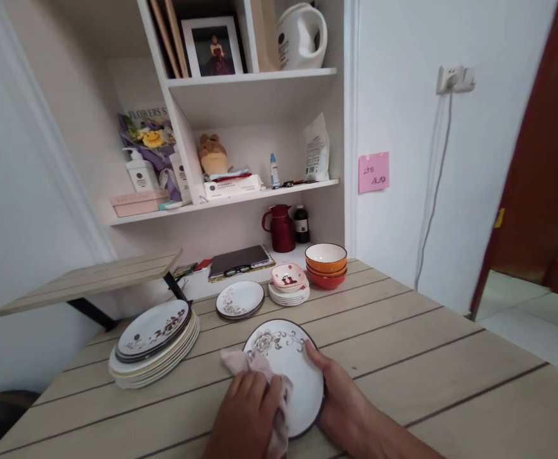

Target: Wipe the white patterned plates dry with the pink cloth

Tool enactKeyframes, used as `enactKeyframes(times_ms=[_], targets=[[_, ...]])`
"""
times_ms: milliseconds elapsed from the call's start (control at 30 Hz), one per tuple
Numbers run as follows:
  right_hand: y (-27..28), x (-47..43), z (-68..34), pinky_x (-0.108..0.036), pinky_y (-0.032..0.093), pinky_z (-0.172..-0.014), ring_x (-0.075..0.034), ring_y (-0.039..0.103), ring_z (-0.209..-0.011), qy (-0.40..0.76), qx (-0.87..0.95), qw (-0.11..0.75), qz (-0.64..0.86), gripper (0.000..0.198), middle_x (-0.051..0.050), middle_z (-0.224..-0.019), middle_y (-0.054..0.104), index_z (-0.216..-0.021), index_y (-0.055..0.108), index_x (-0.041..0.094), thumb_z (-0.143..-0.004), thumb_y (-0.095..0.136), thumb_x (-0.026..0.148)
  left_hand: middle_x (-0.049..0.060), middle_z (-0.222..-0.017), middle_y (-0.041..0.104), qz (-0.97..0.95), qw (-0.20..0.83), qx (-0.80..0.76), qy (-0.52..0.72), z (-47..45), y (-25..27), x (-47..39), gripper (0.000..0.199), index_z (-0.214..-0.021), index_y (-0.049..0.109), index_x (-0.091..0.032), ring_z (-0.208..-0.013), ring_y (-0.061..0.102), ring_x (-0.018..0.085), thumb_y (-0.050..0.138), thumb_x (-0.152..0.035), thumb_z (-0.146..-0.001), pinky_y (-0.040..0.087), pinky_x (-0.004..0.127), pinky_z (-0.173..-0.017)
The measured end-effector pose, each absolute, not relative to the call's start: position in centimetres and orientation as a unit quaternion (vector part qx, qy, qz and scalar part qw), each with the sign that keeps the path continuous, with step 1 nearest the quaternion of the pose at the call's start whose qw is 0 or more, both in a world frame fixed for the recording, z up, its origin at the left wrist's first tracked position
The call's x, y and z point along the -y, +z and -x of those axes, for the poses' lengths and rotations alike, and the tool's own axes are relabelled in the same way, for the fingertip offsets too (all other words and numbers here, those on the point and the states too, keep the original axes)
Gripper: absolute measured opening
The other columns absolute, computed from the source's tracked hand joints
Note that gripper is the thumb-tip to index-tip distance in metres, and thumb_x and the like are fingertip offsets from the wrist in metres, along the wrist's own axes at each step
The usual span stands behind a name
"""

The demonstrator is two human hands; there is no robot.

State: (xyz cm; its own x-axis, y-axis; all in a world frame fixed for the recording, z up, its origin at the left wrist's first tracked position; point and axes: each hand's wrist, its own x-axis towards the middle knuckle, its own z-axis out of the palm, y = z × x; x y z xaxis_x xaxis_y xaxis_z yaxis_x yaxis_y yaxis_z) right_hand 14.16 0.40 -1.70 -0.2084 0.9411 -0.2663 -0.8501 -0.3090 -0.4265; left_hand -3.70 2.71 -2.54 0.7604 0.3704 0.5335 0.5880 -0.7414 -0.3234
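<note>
A white plate (292, 363) with a dark rim and a floral print lies on the wooden table (427, 357) in front of me. My left hand (246, 415) presses a pink cloth (255, 368) against the plate's left side. My right hand (343, 398) grips the plate's right rim, thumb on its face.
A stack of large plates (153, 341) sits at the left. Further back stand a small floral plate (239, 299), a pile of small dishes (288, 285) and stacked orange bowls (326, 264). Shelves behind hold a red jug (280, 228), bottles and boxes. A small raised wooden shelf (92, 277) juts at left.
</note>
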Motion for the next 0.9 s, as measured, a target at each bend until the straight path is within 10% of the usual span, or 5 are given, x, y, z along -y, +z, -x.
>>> enactKeyframes(times_ms=[300,667,900], targets=[[-1.4,-0.3,-14.0,-0.037,0.047,-0.086,-0.023,0.068,-0.08,0.762,0.082,0.602,0.223,0.043,-0.01,-0.089,0.073,-0.114,0.059,0.013,-0.079,0.062,0.038,0.005,-0.12,0.054,0.881,0.227,0.351,-0.22,0.3,-2.4,-4.7,0.061,-0.135,0.041,-0.035,-0.112,0.048,0.023,0.052,-0.007,-0.082,0.042,0.039,-0.093],[-1.5,-0.4,-13.9,-0.04,0.048,-0.085,-0.025,0.067,-0.087,0.765,0.071,0.59,0.249,0.049,-0.013,-0.097,0.073,-0.117,0.057,0.013,-0.08,0.058,0.045,0.007,-0.105,0.063,0.882,0.289,0.307,-0.208,4.7,-3.7,-3.1,0.037,-0.116,0.058,-0.026,-0.092,0.058,0.022,0.059,-0.02,-0.08,0.046,0.035,-0.081],[-1.3,-0.1,-13.7,-0.036,0.048,-0.084,-0.022,0.067,-0.085,0.754,0.079,0.607,0.239,0.048,-0.01,-0.096,0.073,-0.12,0.055,0.015,-0.08,0.062,0.04,0.008,-0.113,0.057,0.887,0.268,0.307,-0.217,2.0,-4.1,-2.9,0.059,-0.131,0.045,-0.027,-0.103,0.053,0.024,0.059,-0.011,-0.077,0.045,0.04,-0.088]])
